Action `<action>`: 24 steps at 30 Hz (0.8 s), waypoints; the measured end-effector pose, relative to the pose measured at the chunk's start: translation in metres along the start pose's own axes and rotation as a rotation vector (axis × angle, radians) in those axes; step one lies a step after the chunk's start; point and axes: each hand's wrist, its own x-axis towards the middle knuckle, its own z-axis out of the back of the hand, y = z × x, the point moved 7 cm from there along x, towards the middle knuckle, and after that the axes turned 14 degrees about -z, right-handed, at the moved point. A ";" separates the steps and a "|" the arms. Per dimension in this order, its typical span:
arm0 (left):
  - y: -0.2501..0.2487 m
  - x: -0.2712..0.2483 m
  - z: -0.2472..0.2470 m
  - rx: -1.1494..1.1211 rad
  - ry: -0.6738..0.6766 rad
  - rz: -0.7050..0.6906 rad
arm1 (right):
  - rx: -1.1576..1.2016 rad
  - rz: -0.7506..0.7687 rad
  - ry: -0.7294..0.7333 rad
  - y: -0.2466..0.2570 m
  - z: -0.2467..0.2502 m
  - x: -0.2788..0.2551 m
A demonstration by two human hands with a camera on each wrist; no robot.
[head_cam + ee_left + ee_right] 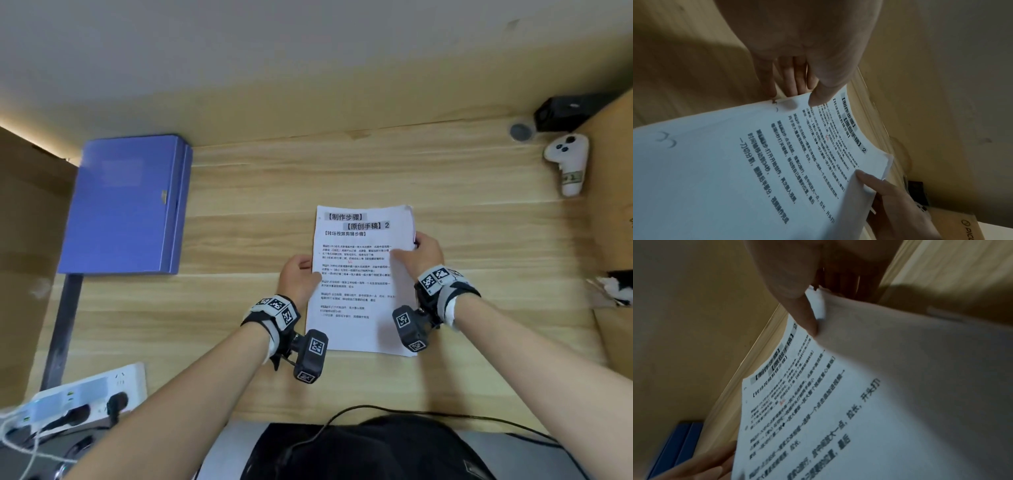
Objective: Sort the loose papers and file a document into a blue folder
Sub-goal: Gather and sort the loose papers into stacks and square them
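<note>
A stack of white printed papers point(359, 284) sits at the middle of the wooden desk point(239, 308), held lifted off it. My left hand point(301, 277) pinches the stack's left edge, thumb on top and fingers beneath, as the left wrist view shows the papers point(756, 162). My right hand point(424, 253) pinches the right edge near the top, thumb on the page; the right wrist view shows the papers point(859, 402) bending under that thumb. The closed blue folder point(126, 205) lies flat at the desk's left, well apart from both hands; its edge, the blue folder point(674, 449), shows low left.
A white game controller point(567, 161) and a black box point(568, 111) sit at the back right corner. A cardboard box point(613, 205) stands along the right edge. A white power strip point(78, 397) with plugs lies at the near left. A black cable point(411, 413) runs along the front edge.
</note>
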 end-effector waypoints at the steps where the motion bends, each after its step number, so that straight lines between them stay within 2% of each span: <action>1: 0.000 -0.002 0.000 0.004 -0.002 0.000 | -0.032 0.012 -0.016 0.000 0.001 -0.001; 7: 0.003 -0.007 0.003 0.010 0.014 -0.018 | -0.071 0.035 -0.084 0.000 0.009 -0.007; 13: 0.003 0.005 0.034 -0.002 0.002 -0.048 | -0.103 0.059 -0.256 0.016 0.023 -0.028; 18: -0.005 0.030 0.107 0.013 -0.044 -0.135 | -0.046 0.128 -0.312 0.058 -0.006 -0.059; 24: -0.001 0.065 0.219 0.031 -0.135 -0.249 | 0.000 0.255 -0.213 0.133 -0.102 -0.094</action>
